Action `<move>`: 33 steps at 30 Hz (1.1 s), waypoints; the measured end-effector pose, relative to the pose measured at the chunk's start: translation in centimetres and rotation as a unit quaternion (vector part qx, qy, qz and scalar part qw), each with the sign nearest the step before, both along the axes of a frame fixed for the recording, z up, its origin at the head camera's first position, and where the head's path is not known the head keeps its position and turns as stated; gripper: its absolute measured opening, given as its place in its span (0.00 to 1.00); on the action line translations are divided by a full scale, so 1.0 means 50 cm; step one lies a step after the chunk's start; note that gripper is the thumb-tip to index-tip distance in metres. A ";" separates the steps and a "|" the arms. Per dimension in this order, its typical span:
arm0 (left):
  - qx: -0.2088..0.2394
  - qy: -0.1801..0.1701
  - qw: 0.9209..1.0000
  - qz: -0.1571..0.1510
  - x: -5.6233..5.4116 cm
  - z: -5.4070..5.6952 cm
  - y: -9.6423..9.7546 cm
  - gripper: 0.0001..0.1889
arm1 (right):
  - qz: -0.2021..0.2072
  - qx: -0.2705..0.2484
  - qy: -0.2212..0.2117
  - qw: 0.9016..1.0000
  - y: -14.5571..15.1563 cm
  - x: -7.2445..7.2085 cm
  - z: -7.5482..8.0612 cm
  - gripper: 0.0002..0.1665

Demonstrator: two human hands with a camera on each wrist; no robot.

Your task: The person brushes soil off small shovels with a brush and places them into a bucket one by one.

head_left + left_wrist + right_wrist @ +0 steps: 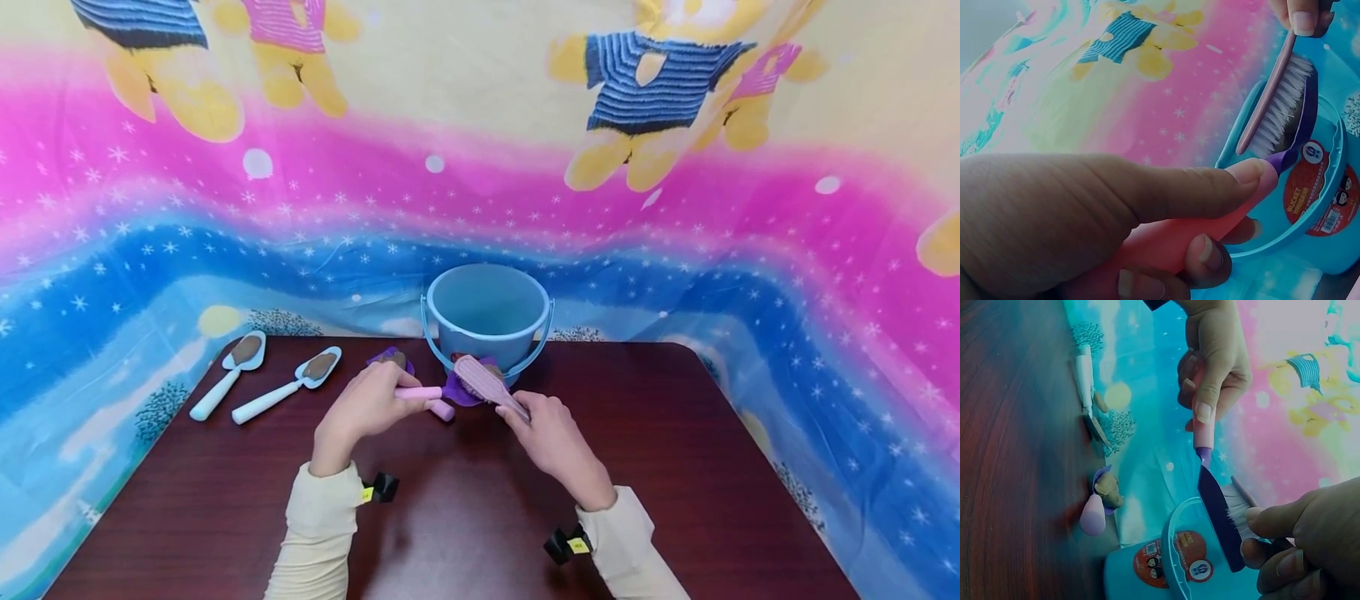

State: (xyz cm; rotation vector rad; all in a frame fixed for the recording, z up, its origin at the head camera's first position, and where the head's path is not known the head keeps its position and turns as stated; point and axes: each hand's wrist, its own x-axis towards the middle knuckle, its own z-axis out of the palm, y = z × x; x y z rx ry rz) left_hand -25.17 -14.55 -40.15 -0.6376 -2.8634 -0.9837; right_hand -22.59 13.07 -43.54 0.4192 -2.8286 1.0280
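Observation:
My left hand (pixel 367 404) grips the pink handle of a toy trowel (pixel 1166 244), its purple blade (pixel 1217 515) tilted up in front of the bucket. A pink brush (pixel 480 382) is in my right hand (pixel 553 437), pinched by its narrow handle. The brush's white bristles (pixel 1285 103) touch the inside of the trowel blade, where some brown material shows in the left wrist view. Behind both hands stands a light blue bucket (pixel 491 335) with a raised rim and a hanging handle.
Another purple trowel with a pink handle (pixel 1092 515) lies on the table near the bucket, holding a brown lump (pixel 1109 489). Two pale blue trowels (pixel 225 387) (pixel 270 403) with brown lumps lie at the left. A printed cloth (pixel 480 208) hangs behind the dark wooden table (pixel 465 517).

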 end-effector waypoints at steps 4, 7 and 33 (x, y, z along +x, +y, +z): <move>-0.007 0.001 1.000 -0.003 -0.002 -0.001 -0.006 0.16 | 0.003 0.002 -0.002 1.000 0.005 -0.004 0.000 0.09; -0.010 0.001 1.000 0.004 0.001 -0.001 -0.019 0.16 | -0.023 0.017 0.017 0.999 0.022 -0.014 -0.004 0.12; -0.008 0.017 1.000 0.005 0.008 0.010 -0.025 0.18 | 0.002 -0.066 -0.020 0.998 0.019 0.004 0.020 0.10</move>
